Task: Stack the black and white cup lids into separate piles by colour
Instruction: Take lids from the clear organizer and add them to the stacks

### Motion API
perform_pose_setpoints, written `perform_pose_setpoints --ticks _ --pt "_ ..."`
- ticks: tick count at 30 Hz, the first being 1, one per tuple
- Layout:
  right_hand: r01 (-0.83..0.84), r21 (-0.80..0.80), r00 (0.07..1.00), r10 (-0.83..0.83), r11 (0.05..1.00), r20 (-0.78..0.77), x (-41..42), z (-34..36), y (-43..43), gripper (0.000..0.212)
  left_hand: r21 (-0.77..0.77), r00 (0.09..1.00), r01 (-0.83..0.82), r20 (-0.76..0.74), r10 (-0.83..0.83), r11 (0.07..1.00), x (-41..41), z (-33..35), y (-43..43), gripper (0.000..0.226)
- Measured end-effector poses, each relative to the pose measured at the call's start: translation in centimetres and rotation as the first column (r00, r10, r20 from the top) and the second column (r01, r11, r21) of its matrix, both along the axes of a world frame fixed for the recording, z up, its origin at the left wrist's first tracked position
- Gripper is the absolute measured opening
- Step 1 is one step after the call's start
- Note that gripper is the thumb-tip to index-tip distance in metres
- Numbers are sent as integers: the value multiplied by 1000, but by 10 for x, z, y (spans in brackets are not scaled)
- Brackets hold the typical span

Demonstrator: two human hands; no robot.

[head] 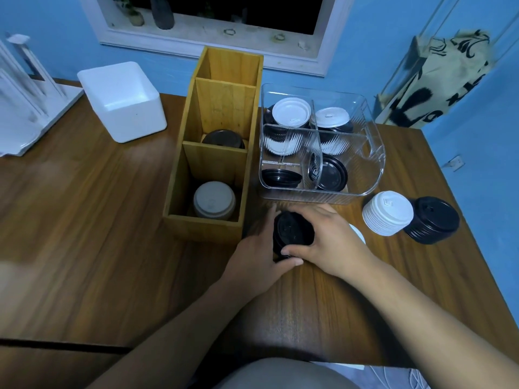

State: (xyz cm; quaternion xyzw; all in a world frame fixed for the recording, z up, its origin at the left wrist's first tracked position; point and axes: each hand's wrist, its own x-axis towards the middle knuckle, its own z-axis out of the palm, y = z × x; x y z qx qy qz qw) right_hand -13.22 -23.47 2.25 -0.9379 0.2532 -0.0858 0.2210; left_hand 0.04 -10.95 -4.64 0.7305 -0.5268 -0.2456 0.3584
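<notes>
Black lid stack (292, 231) being gripped by both hands at once, low at wooden table (112, 234), just in front of clear divided bin (376, 164) (resting or lifted, can't tell). Left hand (258, 248) fingers being curled round its left side, right hand (328, 242) being wrapped over its right. Off to right, white lid pile (387, 213) being kept touching black lid pile (434, 220). Bin lids (291, 112) being held mixed, black and white. Wooden organizer (179, 192) beside bin: dark lid (223, 139) in middle slot, pale lid (214, 200) in nearest.
</notes>
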Motion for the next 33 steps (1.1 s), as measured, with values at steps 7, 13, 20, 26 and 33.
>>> perform_pose_setpoints --ticks 7,13,20,26,33 --pt "21 -9 993 -22 1000 -115 9 -2 -3 85 -13 998 10 56 -9 1000 0 0 -2 115" --pt "-32 -19 980 28 999 -199 12 2 -7 79 -63 998 17 54 -14 998 -1 5 -1 93" --pt "-53 -176 985 80 983 155 27 45 -34 24 -29 995 14 98 -11 999 -1 6 -1 95" --pt "-241 -201 901 141 950 -411 94 63 -85 25 8 996 6 91 -7 1000 -1 5 -1 99" --pt "-337 -162 795 188 928 -576 123 62 -88 19 21 997 5 72 -6 1000 -1 8 -1 100"
